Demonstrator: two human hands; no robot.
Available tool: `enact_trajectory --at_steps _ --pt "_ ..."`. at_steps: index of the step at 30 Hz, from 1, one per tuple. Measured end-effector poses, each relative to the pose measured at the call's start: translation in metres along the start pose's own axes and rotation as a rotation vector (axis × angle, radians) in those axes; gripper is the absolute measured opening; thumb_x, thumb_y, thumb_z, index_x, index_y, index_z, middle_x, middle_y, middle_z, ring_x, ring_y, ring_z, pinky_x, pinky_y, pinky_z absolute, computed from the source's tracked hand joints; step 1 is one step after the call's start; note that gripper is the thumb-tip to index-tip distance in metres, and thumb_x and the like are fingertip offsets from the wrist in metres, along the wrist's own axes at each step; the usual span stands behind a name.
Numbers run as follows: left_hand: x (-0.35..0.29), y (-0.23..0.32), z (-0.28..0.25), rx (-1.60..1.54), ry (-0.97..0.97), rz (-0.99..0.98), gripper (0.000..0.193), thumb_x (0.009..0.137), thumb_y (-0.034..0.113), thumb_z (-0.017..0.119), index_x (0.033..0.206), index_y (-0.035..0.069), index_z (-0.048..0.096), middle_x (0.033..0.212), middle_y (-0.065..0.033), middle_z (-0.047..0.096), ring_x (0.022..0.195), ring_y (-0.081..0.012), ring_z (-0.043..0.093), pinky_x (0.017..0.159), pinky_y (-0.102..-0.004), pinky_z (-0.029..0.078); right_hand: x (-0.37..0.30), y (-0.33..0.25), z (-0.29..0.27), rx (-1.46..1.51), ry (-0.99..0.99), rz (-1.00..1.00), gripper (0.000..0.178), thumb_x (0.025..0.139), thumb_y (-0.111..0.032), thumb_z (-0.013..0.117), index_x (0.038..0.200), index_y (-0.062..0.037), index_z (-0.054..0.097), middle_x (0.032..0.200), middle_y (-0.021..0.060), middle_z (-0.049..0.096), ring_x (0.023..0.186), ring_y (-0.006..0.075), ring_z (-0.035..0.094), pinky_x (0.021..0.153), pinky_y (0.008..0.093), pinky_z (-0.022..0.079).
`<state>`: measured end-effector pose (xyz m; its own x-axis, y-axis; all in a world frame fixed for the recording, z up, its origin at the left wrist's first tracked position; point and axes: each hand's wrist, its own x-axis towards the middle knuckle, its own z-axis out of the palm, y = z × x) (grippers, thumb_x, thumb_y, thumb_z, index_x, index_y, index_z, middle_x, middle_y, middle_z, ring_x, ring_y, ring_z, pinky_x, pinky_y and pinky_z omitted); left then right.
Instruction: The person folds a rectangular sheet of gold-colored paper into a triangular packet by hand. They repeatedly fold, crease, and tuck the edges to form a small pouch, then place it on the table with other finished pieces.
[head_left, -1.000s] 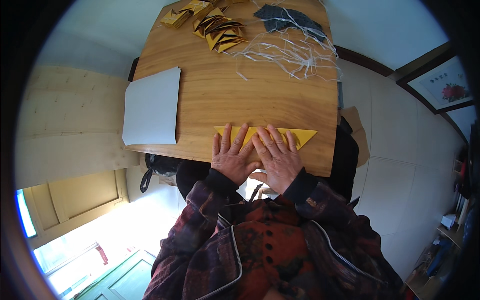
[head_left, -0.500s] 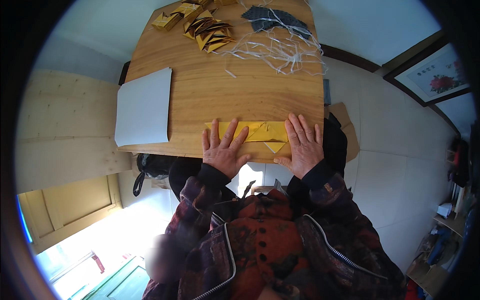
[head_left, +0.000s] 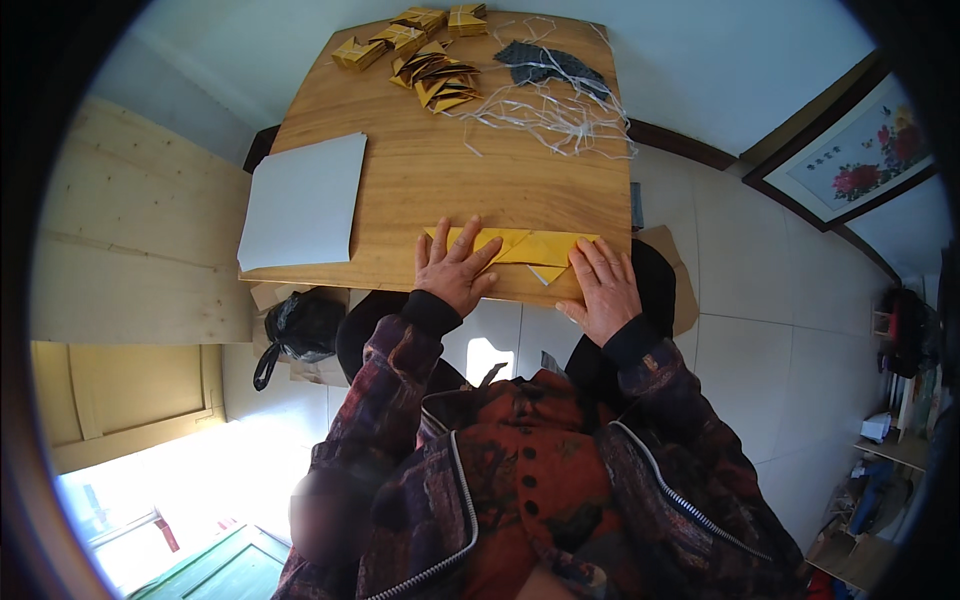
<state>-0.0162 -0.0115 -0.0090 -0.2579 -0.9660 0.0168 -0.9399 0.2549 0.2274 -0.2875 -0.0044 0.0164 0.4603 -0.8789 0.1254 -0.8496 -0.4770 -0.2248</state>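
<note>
– Checking grip first: pinching or flat?
– Resting left hand (head_left: 457, 270) on left part of the yellow folded paper (head_left: 522, 245), fingers spread wide. Resting right hand (head_left: 605, 287) on its right end, fingers straight and nearly side by side, thumb apart.
– Paper where?
– Lying flat along near edge of wooden table (head_left: 470, 185), small pointed flap (head_left: 547, 273) aimed toward the person.
– Beyond?
– White sheet (head_left: 305, 200) at table's left side. Farther out on the right, tangle of white strings (head_left: 572, 138), then dark grey cloth (head_left: 535, 62) crossed by a few. Left of those, loose pile of gold folded pieces (head_left: 440, 88); past it, tied gold bundles (head_left: 360, 54) near far edge.
</note>
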Motion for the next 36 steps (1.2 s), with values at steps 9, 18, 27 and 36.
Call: enact_trajectory --at_steps 9,18,27,36 --pt "0.010 0.006 -0.011 0.147 0.070 0.061 0.040 0.092 0.029 0.057 0.131 0.034 0.057 0.155 0.0000 0.032 0.143 -0.0304 0.026 0.113 -0.0578 0.017 0.024 0.002 -0.007 0.007 0.070 0.014 0.059 0.079 -0.022 0.073 0.130 -0.0027 0.051 0.123 0.0140 0.054 0.115 0.0329 0.050 0.100 0.0432 0.039" --pt "0.041 -0.002 -0.018 0.068 0.095 0.269 0.036 0.090 0.019 0.056 0.125 0.023 0.062 0.148 -0.0006 0.044 0.137 -0.0258 0.038 0.111 -0.0467 0.028 -0.031 -0.039 -0.004 0.096 0.084 -0.095 0.058 0.070 -0.019 0.078 0.122 -0.0032 0.056 0.118 0.0121 0.053 0.116 0.0301 0.048 0.099 0.0434 0.040" --pt "0.033 0.005 -0.010 -0.199 0.065 0.167 0.053 0.080 0.032 0.069 0.130 0.016 0.055 0.147 -0.0040 0.044 0.139 -0.0273 0.035 0.113 -0.0515 0.024 -0.012 -0.007 -0.001 0.005 0.116 -0.201 0.059 0.072 -0.014 0.075 0.127 -0.0110 0.056 0.133 0.0067 0.051 0.126 0.0322 0.045 0.102 0.0484 0.039" --pt "0.039 0.000 -0.016 -0.248 0.029 0.192 0.049 0.077 0.030 0.072 0.123 0.019 0.058 0.144 -0.0011 0.047 0.139 -0.0254 0.036 0.112 -0.0607 0.018 -0.005 -0.001 0.011 0.033 0.148 -0.290 0.038 0.084 -0.015 0.063 0.121 -0.0108 0.062 0.133 0.0044 0.054 0.129 0.0281 0.045 0.104 0.0487 0.037"
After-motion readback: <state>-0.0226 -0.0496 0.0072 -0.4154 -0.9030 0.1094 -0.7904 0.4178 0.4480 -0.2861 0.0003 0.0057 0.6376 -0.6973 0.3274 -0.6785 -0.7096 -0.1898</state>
